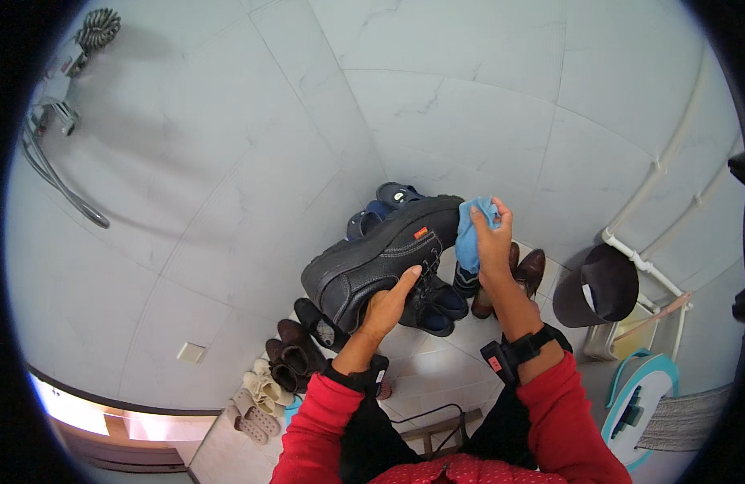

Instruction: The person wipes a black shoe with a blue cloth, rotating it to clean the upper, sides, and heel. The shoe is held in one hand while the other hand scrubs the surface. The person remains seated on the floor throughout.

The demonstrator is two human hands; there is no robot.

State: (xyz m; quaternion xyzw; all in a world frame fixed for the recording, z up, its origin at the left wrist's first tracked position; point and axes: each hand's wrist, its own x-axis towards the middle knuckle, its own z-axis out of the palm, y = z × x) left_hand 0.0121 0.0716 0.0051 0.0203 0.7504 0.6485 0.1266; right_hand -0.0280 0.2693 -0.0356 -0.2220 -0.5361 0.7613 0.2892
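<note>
A large black leather lace-up shoe (371, 273) with a thick sole and a small orange tag is held up on its side in front of me, its toe toward the right. My left hand (386, 310) grips it by the opening, with the thumb near the laces and the other fingers out of sight. A crumpled light blue cloth (467, 244) is pinched in my right hand (495, 239), against or just beside the toe. The shoe hides part of the dark blue clogs (398, 194) behind it.
Brown leather shoes (530, 273) stand beyond my right forearm. Several pairs, including dark brown shoes (301, 347) and pale clogs (257, 419), line the floor at left. At right are a dark cap (618, 284), white pipes (653, 181) and a white-and-turquoise basin (637, 385).
</note>
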